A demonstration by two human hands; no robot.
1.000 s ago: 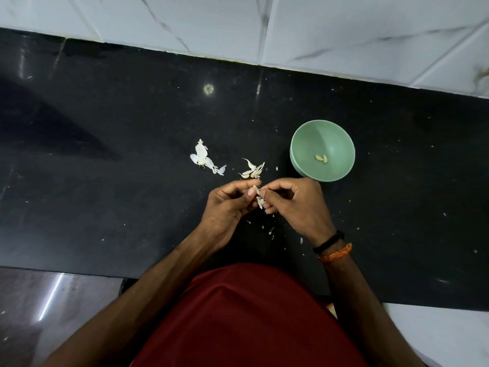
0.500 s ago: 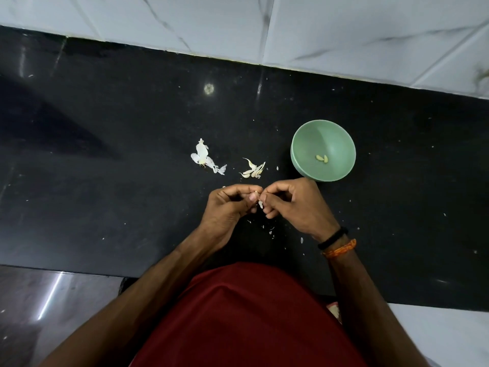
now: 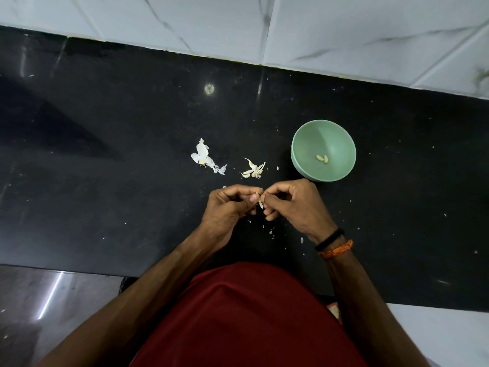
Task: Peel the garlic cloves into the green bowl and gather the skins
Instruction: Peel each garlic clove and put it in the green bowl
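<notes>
Garlic, one small pale clove (image 3: 260, 199), sits pinched between the fingertips of both hands, with a thin scrap of whitish skin hanging from its lower end; most of it is hidden by the fingers, so how far it is peeled cannot be told. The left hand (image 3: 229, 207) curls round it from the left, thumb and forefinger meeting at the clove, and the right hand (image 3: 293, 205) grips it from the other side in the same way, the two sets of fingertips touching just above the black counter (image 3: 105, 181). The green bowl (image 3: 304, 165) stands just beyond the right hand, close to its knuckles, and holds two peeled cloves (image 3: 322, 158) lying side by side near its bottom. A cluster of unpeeled cloves (image 3: 253, 170) lies on the counter just beyond the hands, and a heap of white skins (image 3: 205, 157) lies a little farther to the left. Small skin flakes (image 3: 270, 229) are scattered on the counter beneath the hands.
</notes>
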